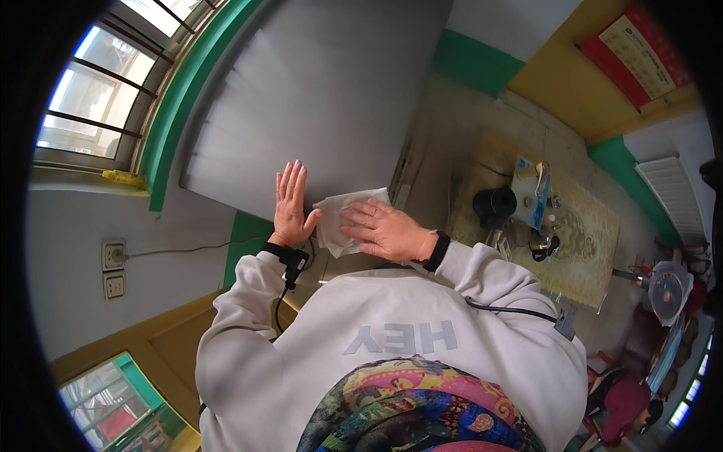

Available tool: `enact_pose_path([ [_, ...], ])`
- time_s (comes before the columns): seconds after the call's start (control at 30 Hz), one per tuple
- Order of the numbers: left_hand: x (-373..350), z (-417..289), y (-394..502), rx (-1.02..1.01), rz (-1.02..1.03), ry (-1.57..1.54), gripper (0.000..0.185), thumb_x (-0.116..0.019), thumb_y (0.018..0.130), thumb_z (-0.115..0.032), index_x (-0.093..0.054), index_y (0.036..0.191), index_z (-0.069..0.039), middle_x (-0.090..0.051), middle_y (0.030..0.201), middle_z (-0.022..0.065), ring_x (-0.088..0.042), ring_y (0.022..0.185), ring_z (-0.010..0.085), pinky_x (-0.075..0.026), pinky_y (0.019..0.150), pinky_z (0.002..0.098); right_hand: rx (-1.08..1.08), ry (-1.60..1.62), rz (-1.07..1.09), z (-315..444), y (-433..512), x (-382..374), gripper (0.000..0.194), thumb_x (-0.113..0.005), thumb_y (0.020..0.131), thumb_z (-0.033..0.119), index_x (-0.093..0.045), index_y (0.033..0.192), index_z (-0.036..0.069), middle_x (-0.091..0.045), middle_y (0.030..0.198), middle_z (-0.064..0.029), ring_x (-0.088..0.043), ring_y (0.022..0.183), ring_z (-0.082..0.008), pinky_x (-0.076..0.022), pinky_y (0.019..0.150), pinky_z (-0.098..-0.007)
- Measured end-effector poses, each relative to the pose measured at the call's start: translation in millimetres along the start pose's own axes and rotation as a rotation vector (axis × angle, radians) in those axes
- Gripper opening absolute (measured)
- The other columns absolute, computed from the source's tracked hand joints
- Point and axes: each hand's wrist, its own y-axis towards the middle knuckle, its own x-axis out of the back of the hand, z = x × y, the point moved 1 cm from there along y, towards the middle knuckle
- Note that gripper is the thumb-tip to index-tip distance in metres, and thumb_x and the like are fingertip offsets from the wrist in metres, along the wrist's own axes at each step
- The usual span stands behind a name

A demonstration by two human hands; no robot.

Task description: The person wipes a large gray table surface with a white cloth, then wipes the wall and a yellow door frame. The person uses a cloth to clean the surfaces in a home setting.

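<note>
A large smooth grey panel (pixel 316 101), like the side of a refrigerator, rises before me. My left hand (pixel 291 212) lies flat against its lower edge, fingers pointing up, thumb out to the side, holding nothing. Just right of it, a folded whitish cloth (pixel 333 212) rests against the same edge. Spread over that cloth is my right hand (pixel 390 233), palm down and fingers pointing left, pressing it to the panel. The left thumb is at the cloth's left border. Black bands circle both wrists.
On the right, a table with a patterned cover (pixel 582 265) carries a black kettle (pixel 494 204) and small items. A plugged cord (pixel 186 248) runs from the wall socket (pixel 114 255) behind my left arm. A barred window (pixel 104 85) is at left; another person (pixel 627 404) sits at lower right.
</note>
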Motion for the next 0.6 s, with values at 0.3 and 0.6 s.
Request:
enact_pose_path([
  [0.3, 5.7, -0.2, -3.0, 0.027, -0.034, 0.006, 0.091, -0.049, 0.096, -0.064, -0.031, 0.155, 0.003, -0.030, 0.163, 0.0238, -0.022, 0.153, 0.0429, -0.010, 0.125, 0.0581, 0.026, -0.031, 0.135, -67.4, 49.3, 26.5, 0.057, -0.043, 0.107, 0.047, -0.041, 0.157, 0.021, -0.026, 0.168, -0.0104, -0.024, 0.155, -0.0342, -0.0173, 0.126, -0.0527],
  [0.6, 11.9, -2.1, -1.5, 0.095, -0.035, 0.021, 0.096, -0.048, 0.094, -0.070, -0.035, 0.154, 0.003, -0.035, 0.160, 0.0232, -0.027, 0.151, 0.0419, -0.011, 0.125, 0.0582, -0.175, -0.086, 0.424, -214.0, 148.7, 84.4, 0.065, -0.028, 0.109, 0.057, -0.024, 0.164, 0.023, -0.011, 0.173, -0.0087, -0.001, 0.159, -0.0313, 0.0001, 0.128, -0.0469],
])
